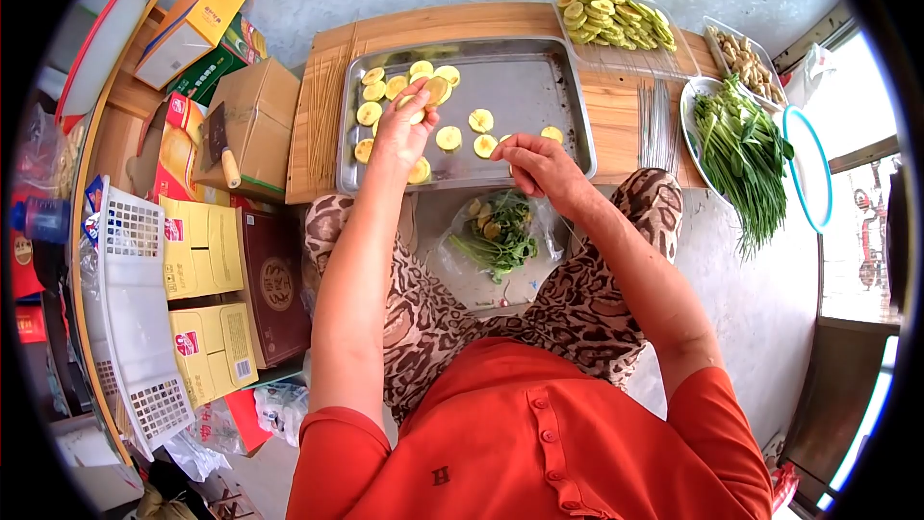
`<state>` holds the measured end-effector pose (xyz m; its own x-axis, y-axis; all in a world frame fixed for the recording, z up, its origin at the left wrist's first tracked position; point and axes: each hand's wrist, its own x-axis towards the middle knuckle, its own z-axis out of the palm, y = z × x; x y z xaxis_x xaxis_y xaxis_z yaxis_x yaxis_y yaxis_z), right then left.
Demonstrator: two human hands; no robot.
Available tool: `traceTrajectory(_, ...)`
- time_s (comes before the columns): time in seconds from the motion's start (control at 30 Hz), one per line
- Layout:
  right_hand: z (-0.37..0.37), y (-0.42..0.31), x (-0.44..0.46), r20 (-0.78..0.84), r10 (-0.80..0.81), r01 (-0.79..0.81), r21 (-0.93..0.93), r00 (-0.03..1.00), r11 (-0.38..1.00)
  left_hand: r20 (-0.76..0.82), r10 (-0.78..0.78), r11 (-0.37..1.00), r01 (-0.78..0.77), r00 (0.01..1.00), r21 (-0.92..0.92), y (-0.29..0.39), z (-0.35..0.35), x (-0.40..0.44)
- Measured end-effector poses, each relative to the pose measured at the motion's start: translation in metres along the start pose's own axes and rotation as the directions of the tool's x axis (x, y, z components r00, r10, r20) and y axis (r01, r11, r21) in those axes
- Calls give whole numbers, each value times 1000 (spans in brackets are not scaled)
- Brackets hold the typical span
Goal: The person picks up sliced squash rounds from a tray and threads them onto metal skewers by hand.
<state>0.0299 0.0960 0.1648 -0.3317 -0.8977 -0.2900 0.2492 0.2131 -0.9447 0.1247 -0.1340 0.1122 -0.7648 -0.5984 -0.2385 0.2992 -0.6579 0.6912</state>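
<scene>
Bare left hand [400, 133] sits at 11 o'clock, raised, thumb and fingers closed in a pinch grip, fingertips toward 1. Left forearm [360, 270], bare, runs almost straight to 12, wrist roughly in line. Bare right hand [547, 171] at 2 o'clock, back showing, fingers curled, thumb against index, fingertips toward 10; whether anything is in the pinch, can't tell. Right forearm [630, 255], bare, slants toward 11, elbow bent. Hands apart, near each other. Short red cloth sleeves: left sleeve [337, 462] at 7, right sleeve [722, 443] at 4. Knees spread, 9 and 3.
</scene>
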Motion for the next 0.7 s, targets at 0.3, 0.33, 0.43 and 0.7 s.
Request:
traceTrajectory(0.3,1,2,-1,-18,-24,24,33,1000,999,-27,79,996,-78,997,43,9,-6,1)
traceTrajectory(0.33,0,3,-1,-3,-28,28,39,1000,999,-28,78,996,-77,997,43,10,-6,0)
traceTrajectory(0.43,0,3,-1,4,-29,29,24,1000,999,-15,83,995,-82,996,58,13,-6,-1)
traceTrajectory(0.7,0,3,-1,14,-22,21,12,1000,1000,-19,87,994,-86,996,70,14,-6,-1)
